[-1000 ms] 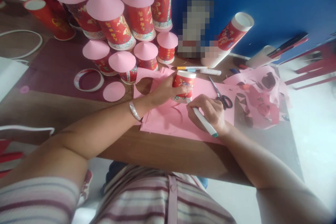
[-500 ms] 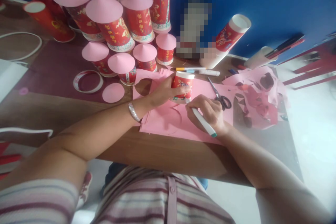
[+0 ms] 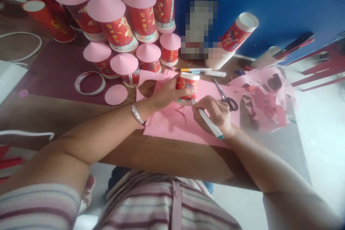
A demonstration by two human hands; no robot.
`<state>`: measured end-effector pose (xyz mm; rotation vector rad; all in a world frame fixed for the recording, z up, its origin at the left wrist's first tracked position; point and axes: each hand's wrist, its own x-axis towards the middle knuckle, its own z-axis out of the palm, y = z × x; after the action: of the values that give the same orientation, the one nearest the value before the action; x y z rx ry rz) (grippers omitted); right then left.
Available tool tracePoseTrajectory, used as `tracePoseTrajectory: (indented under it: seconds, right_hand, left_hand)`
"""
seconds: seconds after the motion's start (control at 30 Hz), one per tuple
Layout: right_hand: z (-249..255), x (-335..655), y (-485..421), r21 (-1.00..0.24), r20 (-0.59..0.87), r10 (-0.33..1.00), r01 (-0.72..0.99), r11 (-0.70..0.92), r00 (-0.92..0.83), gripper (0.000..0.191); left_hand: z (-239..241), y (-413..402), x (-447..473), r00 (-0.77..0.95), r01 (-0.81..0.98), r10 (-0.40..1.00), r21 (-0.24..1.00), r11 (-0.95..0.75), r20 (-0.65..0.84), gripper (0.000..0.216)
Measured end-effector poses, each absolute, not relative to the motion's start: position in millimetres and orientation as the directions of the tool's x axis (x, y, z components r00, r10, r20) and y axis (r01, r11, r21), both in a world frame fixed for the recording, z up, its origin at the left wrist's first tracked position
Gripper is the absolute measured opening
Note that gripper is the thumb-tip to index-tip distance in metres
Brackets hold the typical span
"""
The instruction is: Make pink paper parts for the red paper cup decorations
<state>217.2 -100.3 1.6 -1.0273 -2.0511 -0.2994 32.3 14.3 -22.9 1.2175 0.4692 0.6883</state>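
In the head view, a wooden table [image 3: 129,152] is running across the scene, with a blue wall [image 3: 283,3] rising behind it and a pale floor [image 3: 323,143] showing at the right, near red slatted furniture [image 3: 323,64]. A dark purplish mat [image 3: 56,72] is covering part of the table's left side, and a tape roll [image 3: 78,85] and a pink paper disc [image 3: 116,94] are lying near its front edge. Decorated cups with pink cone roofs [image 3: 145,25] are standing in stacks at the back. Pink paper sheets [image 3: 161,125] are spreading under the hands, black-handled scissors [image 3: 231,104] are resting on them, and cut pink scraps [image 3: 277,111] are heaping up to the right.

The left hand [image 3: 169,91] is wrapping around a red paper cup [image 3: 188,83], holding it upright above the sheets. The right hand [image 3: 215,113] is gripping a white marker with a green end [image 3: 211,126], its tip pointing at the cup's pale lower band; whether it is touching, one cannot tell.

Compared with half a second ago, the marker's tip is sitting slightly higher against the cup and showing more clearly beyond the fingers. Both grips are staying the same.
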Motion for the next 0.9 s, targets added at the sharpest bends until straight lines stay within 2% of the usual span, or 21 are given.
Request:
tracePoseTrajectory:
  seconds: [0.17,0.5,0.9]
  right_hand:
    - [0.8,217.1,-100.6,-0.137,0.758,0.560,0.757,0.638,-0.335,0.027]
    - [3.3,216.8,-102.7,-0.147,0.736,0.580,0.755,0.639,-0.348,0.027]
    - [6.6,213.2,-103.8,-0.168,0.730,0.584,0.736,0.656,-0.354,0.028]
  left_hand:
    - [-23.4,13.3,32.0,0.695,-0.236,0.718,0.954,0.186,0.032,0.044]
    - [-25.5,13.8,32.4,0.696,-0.241,0.718,0.942,0.233,0.001,0.052]
    - [-21.7,13.5,33.6,0.689,-0.247,0.724,0.950,0.189,0.035,0.046]
